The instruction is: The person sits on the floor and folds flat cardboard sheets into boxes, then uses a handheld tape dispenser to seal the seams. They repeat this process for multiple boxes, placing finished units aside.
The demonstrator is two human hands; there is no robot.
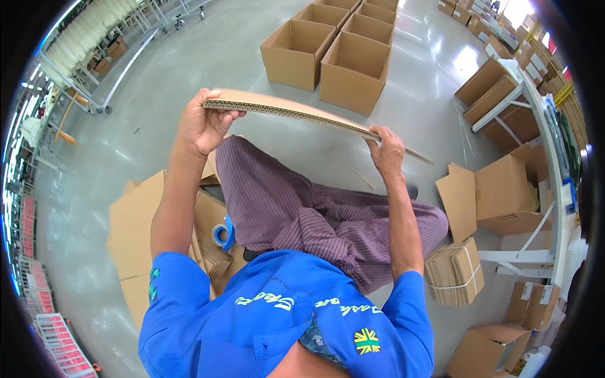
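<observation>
In front of my knees I hold up a folded-flat cardboard box [290, 112], its layered corrugated edge turned toward me. My left hand [211, 123] is closed round its left end, thumb on top and fingers beneath. At the right end my right hand [386, 150] pinches the cardboard between thumb and fingers. Beside my left thigh, a blue tape dispenser [225, 233] with a tape roll lies on flattened cardboard sheets [142, 217].
Rows of open-topped cardboard boxes [356, 72] stand ahead on the grey floor. To the right are a tied bundle of flat cardboard [455, 274], an open box [504, 192] and a white-framed table [554, 208]. A wheeled rack [82, 75] stands far left.
</observation>
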